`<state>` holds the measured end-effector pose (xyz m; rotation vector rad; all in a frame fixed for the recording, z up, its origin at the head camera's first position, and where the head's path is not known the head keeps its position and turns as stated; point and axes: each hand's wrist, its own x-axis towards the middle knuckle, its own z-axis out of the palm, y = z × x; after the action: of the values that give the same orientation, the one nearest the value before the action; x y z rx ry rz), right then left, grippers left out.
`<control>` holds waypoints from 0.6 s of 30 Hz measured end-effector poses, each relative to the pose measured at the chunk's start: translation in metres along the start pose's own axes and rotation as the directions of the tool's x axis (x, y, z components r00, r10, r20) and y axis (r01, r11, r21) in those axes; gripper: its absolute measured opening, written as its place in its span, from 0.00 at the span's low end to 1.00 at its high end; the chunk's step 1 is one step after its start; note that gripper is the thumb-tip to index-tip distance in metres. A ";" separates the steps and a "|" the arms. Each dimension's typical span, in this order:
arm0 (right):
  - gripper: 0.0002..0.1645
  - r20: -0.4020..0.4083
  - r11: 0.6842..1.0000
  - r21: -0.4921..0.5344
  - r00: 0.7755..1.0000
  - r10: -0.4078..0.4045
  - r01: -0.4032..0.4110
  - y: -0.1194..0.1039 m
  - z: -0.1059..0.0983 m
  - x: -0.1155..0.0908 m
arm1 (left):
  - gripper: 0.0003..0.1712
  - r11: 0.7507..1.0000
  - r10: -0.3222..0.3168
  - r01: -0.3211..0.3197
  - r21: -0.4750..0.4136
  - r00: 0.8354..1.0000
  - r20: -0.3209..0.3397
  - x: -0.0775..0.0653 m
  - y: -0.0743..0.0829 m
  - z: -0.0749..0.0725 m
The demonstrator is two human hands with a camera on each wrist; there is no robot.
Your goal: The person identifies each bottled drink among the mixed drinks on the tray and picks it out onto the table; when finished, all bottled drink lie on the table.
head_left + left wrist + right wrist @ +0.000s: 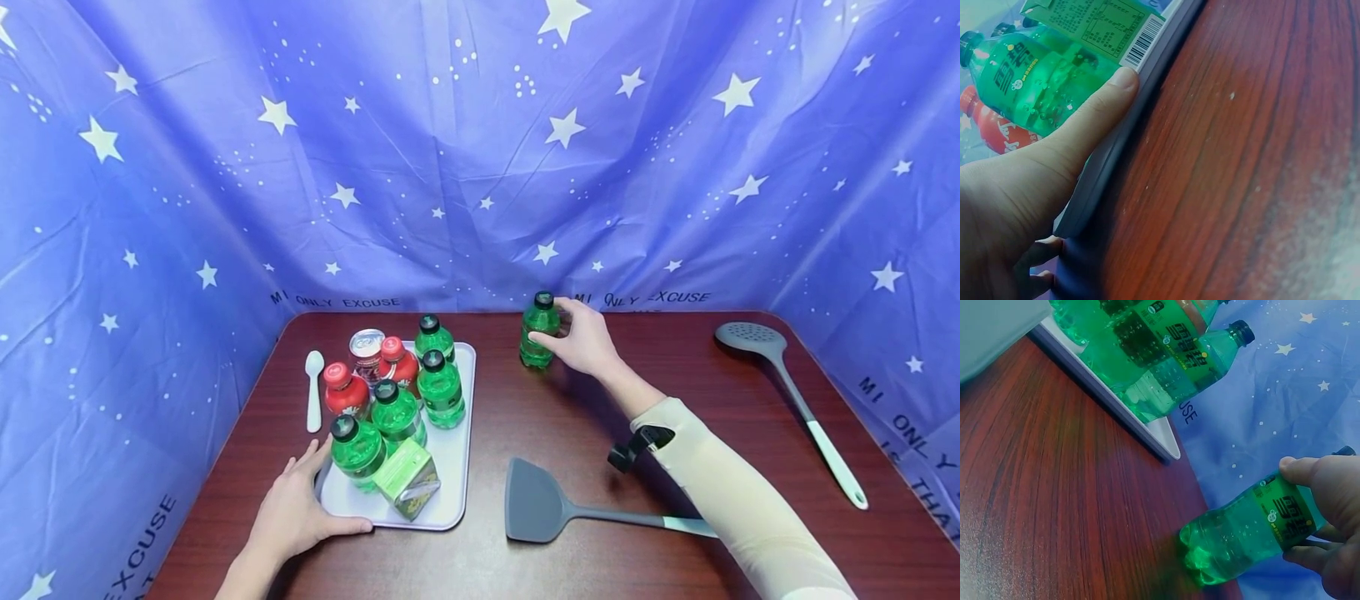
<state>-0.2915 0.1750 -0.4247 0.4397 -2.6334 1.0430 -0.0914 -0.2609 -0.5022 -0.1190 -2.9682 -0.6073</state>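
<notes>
My right hand [588, 337] grips a green soda bottle [537, 337] with a black cap at the back of the table, right of the tray. The right wrist view shows the thumb and fingers round the label of this upright bottle [1247, 525]. My left hand [292, 508] rests at the near left corner of the white tray [450, 508], its straight thumb along the rim and its fingers spread along the left side. On the tray stand several green bottles [441, 392], two red bottles [347, 392], a drink can [367, 350] and a tilted green carton [408, 479].
A white spoon [313, 392] lies left of the tray. A grey spatula [536, 502] lies in front, its handle partly under my right sleeve. On the far right is a slotted skimmer [757, 337]. A blue star-patterned curtain [480, 167] closes off the table's back and sides.
</notes>
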 end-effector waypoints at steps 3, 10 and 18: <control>0.35 0.000 1.000 0.006 1.000 -0.013 0.013 0.000 -0.001 0.001 | 0.83 1.000 0.000 0.000 0.001 1.000 -0.001 0.000 0.001 -0.001; 0.43 -0.044 0.999 -0.025 0.998 -0.034 0.033 -0.007 -0.009 0.005 | 0.83 1.000 0.001 -0.001 0.002 1.000 0.001 0.000 0.002 -0.002; 0.39 -0.152 0.992 0.077 0.984 -0.090 0.103 -0.038 -0.019 0.015 | 0.83 1.000 0.013 -0.013 0.005 1.000 -0.005 -0.001 0.001 -0.001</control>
<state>-0.2884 0.1590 -0.3826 0.4839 -2.4203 1.1142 -0.0903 -0.2607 -0.5010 -0.1356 -2.9620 -0.5979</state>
